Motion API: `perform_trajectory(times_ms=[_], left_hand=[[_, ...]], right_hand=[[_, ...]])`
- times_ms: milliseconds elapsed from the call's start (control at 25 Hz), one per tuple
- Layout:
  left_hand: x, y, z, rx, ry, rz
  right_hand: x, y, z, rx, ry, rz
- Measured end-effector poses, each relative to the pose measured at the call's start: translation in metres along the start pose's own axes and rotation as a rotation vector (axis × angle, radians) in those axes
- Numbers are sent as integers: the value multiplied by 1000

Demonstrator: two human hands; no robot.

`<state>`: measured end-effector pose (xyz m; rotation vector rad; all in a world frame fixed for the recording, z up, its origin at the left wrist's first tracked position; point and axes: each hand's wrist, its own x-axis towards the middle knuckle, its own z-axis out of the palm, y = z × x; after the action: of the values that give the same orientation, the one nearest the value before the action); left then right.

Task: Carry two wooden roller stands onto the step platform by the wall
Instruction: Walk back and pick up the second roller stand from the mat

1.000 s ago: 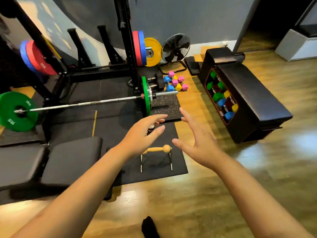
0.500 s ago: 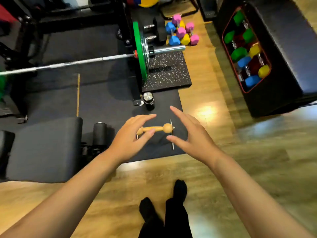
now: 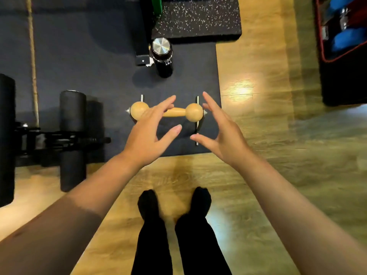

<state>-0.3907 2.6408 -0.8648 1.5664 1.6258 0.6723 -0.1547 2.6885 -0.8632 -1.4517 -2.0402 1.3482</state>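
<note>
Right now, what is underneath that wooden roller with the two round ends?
The wooden roller sits on thin metal legs over the dark floor mat. The left hand covers part of its middle and of the mat below.

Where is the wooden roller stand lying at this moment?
In the head view, the wooden roller stand sits mid-frame on the dark floor mat, near its right edge, just below the steel-lidded bottle, with both open hands above it.
</note>
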Motion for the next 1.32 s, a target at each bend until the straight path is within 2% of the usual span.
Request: perform_trajectory(times_ms=[120,280,400,520,720,960,1160,1320], left_hand=[[10,-55,44,-36,-14,-2],[9,-114,73,-13,-36,-6],[-1,-163,84,1,-14,-72],[-7,-206,97,-76,98,-299],[11,-252,108,-172,367,-665],[44,-292,115,-220,535,-715],[72,-322,115,-314,330,-817],[76,-327,119,-409,298,-841]], right_hand=[[22,50,47,26,29,2],[29,108,93,64,187,44],[31,145,121,218,296,217],[43,173,141,404,330,435],[76,214,149,426,263,487],[99,247,162,393,240,504],[118,266,169,455,230,518],[122,277,185,496,261,540]])
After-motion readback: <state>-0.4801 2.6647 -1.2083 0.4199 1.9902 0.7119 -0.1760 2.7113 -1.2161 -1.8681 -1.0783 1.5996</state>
